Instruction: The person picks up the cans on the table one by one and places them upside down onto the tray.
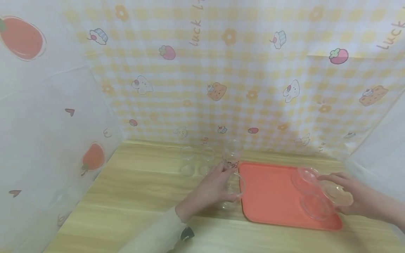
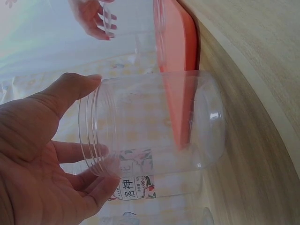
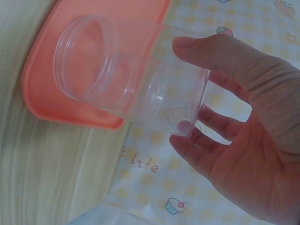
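Observation:
My left hand (image 1: 216, 186) grips a clear plastic jar (image 2: 154, 124) around its threaded rim, thumb on one side and fingers on the other. That jar stands upright on the table beside the tray's left edge. Over the right part of the orange-red tray (image 1: 269, 196), my right hand (image 1: 357, 195) holds another clear jar (image 3: 136, 79) by its base, tilted with the mouth down toward the tray. Whether its rim touches the tray I cannot tell. Just behind it, a further clear jar (image 1: 307, 175) sits mouth down on the tray.
A clear jar with a printed label (image 2: 136, 180) stands behind my left hand. Two smaller clear containers, one at the left (image 1: 187, 161) and one nearer my hand (image 1: 207, 161), stand at the table's back. A yellow checked cloth (image 1: 202, 70) hangs behind the wooden table (image 1: 133, 196).

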Motion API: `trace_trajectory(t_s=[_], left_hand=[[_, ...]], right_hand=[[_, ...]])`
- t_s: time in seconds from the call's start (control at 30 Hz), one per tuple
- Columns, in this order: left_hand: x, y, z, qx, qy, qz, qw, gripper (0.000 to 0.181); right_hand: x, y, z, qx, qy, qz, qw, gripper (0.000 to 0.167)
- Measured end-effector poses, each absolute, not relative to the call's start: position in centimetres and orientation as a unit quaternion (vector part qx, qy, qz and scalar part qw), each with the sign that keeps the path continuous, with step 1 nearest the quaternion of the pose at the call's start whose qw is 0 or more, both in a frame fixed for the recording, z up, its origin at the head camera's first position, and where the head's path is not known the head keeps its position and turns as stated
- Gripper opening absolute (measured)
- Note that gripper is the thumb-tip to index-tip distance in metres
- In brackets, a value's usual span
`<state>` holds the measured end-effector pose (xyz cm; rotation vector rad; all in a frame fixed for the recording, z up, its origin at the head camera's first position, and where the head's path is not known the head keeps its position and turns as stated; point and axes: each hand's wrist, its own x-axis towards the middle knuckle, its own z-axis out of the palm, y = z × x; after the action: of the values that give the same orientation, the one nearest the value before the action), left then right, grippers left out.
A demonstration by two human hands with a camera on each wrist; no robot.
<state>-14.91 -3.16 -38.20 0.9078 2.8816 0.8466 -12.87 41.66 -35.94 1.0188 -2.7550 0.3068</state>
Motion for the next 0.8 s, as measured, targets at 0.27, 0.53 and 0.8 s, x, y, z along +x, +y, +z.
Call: trace_trajectory(t_s=[0.27, 0.53, 0.8], left_hand=[[-14.9, -3.1, -38.2, 0.286, 0.919, 0.272, 0.008, 0.092], [-14.8, -3.2, -38.0, 0.283, 0.921, 0.268, 0.015, 0.092], [-14.9, -3.1, -38.0, 0.282, 0.922, 0.264, 0.014, 0.095]], right_hand=[[-12.9, 41.7, -35.8, 0.362, -0.921, 0.105, 0.101, 0.105], [-12.7, 41.6, -34.8, 0.329, -0.929, 0.116, 0.122, 0.085], [-12.4, 41.4, -34.6, 0.290, -0.935, 0.153, 0.136, 0.068]])
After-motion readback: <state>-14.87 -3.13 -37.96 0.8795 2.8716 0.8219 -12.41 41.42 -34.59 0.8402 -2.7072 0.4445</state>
